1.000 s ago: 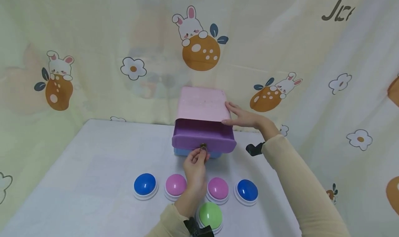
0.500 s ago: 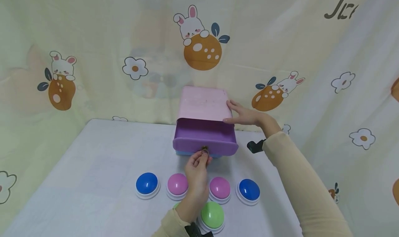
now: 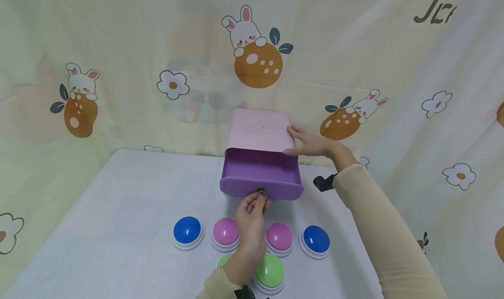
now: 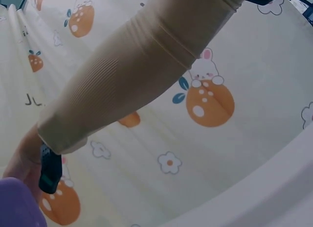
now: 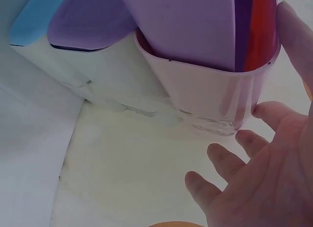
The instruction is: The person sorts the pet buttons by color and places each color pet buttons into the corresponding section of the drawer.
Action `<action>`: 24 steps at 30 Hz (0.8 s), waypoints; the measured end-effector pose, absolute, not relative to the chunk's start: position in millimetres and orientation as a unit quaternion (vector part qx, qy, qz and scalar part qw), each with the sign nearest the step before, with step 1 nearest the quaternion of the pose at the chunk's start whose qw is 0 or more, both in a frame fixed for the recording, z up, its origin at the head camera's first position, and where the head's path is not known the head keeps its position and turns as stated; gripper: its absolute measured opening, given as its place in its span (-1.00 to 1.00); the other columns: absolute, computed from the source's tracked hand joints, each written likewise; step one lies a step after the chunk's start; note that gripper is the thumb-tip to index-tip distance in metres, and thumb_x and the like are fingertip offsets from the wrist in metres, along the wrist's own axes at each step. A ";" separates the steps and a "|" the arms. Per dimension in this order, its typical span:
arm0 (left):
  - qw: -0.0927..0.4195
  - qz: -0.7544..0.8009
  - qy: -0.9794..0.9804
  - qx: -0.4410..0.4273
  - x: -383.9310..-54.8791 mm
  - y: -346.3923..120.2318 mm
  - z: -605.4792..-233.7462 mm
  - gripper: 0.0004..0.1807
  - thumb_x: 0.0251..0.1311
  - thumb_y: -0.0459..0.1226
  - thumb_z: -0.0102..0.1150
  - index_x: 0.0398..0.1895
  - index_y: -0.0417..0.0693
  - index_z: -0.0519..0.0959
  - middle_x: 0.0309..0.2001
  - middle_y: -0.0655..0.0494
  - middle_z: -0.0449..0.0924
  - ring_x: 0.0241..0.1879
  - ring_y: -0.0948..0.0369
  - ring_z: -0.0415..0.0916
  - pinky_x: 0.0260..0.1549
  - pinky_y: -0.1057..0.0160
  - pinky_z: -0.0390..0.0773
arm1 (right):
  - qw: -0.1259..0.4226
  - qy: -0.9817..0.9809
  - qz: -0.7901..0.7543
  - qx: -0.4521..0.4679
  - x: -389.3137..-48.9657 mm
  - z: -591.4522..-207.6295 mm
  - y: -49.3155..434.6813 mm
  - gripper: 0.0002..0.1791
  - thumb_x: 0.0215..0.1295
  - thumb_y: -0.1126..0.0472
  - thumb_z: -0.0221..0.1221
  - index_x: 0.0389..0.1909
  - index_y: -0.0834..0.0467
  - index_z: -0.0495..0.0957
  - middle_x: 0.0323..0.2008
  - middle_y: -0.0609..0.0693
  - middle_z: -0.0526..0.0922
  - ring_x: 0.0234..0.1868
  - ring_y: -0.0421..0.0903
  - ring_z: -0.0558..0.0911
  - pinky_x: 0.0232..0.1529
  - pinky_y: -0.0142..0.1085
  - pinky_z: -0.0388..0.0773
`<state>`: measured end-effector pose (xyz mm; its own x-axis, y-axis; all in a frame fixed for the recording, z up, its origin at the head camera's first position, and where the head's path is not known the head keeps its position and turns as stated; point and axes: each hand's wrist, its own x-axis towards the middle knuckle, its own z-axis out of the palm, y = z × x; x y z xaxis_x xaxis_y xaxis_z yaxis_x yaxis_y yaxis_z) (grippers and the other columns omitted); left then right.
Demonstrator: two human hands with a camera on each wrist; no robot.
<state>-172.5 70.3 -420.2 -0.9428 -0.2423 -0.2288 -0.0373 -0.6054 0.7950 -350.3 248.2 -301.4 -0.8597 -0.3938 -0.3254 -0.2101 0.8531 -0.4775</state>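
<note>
In the head view, a small chest with a pink top [image 3: 257, 130] stands at the back of the table, its purple drawer [image 3: 240, 186] pulled well out. My left hand [image 3: 252, 229] pinches the metal ring pull [image 3: 262, 195] on the drawer front between thumb and fingers. My right hand [image 3: 315, 146] rests against the right side of the pink top, thumb at its front edge. The right wrist view shows that hand [image 5: 274, 163] with fingers spread and fingertips at the pink casing [image 5: 210, 87]. A red-orange area [image 5: 261, 34] shows beside the drawer there.
Dome buttons on white bases stand in front of the chest: blue ones [image 3: 187, 230] [image 3: 316, 239] outside, pink ones [image 3: 226, 231] [image 3: 279, 236] between, green ones [image 3: 270, 269] nearer, partly behind my left wrist. A bunny-print curtain [image 3: 130, 106] hangs behind the white table [image 3: 118, 211].
The purple drawer has slid further out toward me, drawn by my left hand on the ring, and now covers the blue part below. My right hand has stayed on the chest.
</note>
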 end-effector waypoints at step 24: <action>0.052 -0.879 -0.446 0.162 -164.5 66.8 -422.3 -0.73 0.23 -0.33 0.16 -0.05 -0.28 0.47 -0.16 -0.05 0.57 -0.22 0.24 0.61 -0.05 0.27 0.62 | 0.205 0.945 -0.182 -0.179 -353.9 -294.6 243.7 0.16 0.11 -0.31 0.18 0.51 0.04 -0.32 0.51 0.01 -0.50 0.51 0.14 -0.40 0.41 0.27 -0.21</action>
<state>-164.5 66.8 -422.3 -0.9421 -0.2363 -0.2380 -0.0526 -0.5967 0.8008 -353.9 243.7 -294.6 -0.8518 -0.4130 -0.3222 -0.2639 0.8696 -0.4173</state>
